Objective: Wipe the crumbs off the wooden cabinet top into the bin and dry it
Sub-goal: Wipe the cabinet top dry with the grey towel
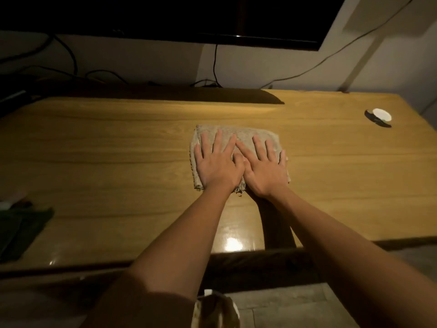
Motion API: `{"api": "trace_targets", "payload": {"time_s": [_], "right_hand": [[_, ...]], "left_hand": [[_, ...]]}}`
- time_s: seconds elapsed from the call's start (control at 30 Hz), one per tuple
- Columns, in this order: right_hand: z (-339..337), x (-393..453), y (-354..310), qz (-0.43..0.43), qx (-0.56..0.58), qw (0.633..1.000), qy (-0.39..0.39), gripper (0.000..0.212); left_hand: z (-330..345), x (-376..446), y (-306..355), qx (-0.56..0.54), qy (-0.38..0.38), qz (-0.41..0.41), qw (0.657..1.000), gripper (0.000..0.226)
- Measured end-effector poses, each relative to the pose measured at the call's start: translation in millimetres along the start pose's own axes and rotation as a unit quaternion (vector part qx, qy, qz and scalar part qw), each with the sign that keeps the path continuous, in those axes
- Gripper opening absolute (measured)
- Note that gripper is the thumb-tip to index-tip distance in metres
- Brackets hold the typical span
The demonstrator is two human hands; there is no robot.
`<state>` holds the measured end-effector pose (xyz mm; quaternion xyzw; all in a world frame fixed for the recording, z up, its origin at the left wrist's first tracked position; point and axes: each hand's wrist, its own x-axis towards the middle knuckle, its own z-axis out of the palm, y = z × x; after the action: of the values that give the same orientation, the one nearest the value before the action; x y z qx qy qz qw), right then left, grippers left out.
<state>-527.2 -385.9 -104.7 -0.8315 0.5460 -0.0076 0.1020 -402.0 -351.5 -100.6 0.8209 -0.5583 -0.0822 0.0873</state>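
Observation:
A folded beige cloth (246, 133) lies flat in the middle of the wooden cabinet top (118, 162). My left hand (218, 164) and my right hand (263, 166) both press down on the cloth, palms flat, fingers spread, index fingers touching. Neither hand curls around the cloth. No crumbs are visible on the wood in this dim light. On the floor below the front edge, between my arms, stands what looks like a bin (215, 308) with a pale liner.
A small white round lid (382, 114) with a dark object beside it sits at the far right of the top. Dark flat items (21, 223) lie at the left edge. A dark screen (165, 17) and cables run along the wall behind.

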Motion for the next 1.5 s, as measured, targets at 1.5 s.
{"api": "trace_targets", "payload": {"time_s": [1.5], "right_hand": [[-15, 78, 84, -0.011, 0.024, 0.999, 0.020, 0.054]], "left_hand": [[26, 72, 91, 0.017, 0.029, -0.078, 0.996, 0.056]]}}
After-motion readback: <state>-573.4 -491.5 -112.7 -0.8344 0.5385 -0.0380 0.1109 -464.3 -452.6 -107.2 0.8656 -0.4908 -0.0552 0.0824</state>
